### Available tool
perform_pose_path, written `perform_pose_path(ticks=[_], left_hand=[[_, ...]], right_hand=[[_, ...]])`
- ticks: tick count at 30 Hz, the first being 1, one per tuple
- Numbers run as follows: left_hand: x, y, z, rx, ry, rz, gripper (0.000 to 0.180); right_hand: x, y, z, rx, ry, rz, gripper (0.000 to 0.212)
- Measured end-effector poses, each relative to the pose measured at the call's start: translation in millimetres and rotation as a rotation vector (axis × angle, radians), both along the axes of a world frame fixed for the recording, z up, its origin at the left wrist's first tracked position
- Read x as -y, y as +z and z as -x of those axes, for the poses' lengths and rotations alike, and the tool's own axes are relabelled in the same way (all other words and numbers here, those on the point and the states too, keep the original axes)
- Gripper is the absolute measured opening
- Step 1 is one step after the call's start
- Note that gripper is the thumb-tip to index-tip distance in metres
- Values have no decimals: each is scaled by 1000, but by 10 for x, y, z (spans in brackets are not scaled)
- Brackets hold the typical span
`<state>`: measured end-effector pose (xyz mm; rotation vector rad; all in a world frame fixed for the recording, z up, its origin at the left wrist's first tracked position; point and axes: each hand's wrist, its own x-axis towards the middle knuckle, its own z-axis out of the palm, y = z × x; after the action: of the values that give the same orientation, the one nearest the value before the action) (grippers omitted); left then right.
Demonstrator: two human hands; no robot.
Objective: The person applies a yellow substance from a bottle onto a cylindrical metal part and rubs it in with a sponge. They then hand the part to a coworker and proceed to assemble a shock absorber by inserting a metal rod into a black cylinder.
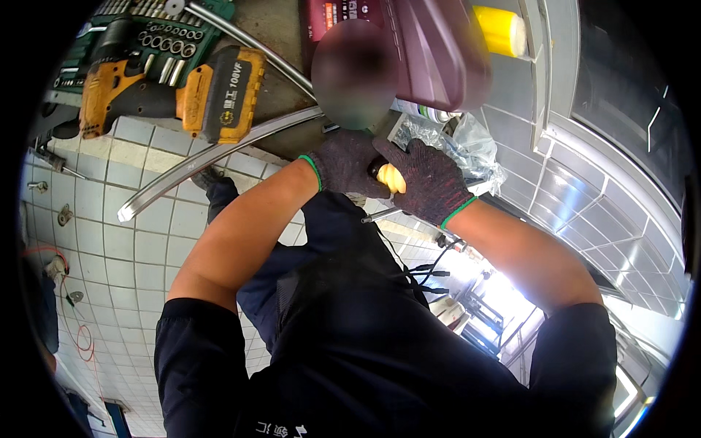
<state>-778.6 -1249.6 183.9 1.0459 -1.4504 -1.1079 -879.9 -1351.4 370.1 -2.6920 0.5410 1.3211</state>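
Both my hands wear dark knitted gloves with green cuffs and meet just in front of the bench. Between them is a small yellow ridged piece (391, 179) with a black end; I cannot make out its kind. My right hand (431, 179) is closed around its yellow side. The fingers of my left hand (350, 164) are curled at its black end and partly hidden. A thin metal rod (381, 215) sticks out below the hands; whether it joins the yellow piece cannot be seen.
On the bench at the left are a yellow-and-black cordless power tool (197, 95) and a green socket set case (164, 36). A curved metal strip (219, 157) juts over the tiled floor. Beyond my hands are a dark red plastic jug (438, 58), crumpled clear plastic (475, 150) and a yellow cylinder (500, 31).
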Motion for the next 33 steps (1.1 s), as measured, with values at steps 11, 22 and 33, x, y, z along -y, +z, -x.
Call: perform_pose_path(ticks=[11, 22, 33], left_hand=[[105, 28, -51, 16, -26, 1, 56], [114, -179, 53, -64, 88, 120, 49], [176, -212, 0, -113, -21, 104, 40]], right_hand=[[-173, 61, -158, 12, -196, 104, 79], [-193, 31, -323, -122, -406, 124, 75], [-181, -35, -378, -164, -529, 33, 103]])
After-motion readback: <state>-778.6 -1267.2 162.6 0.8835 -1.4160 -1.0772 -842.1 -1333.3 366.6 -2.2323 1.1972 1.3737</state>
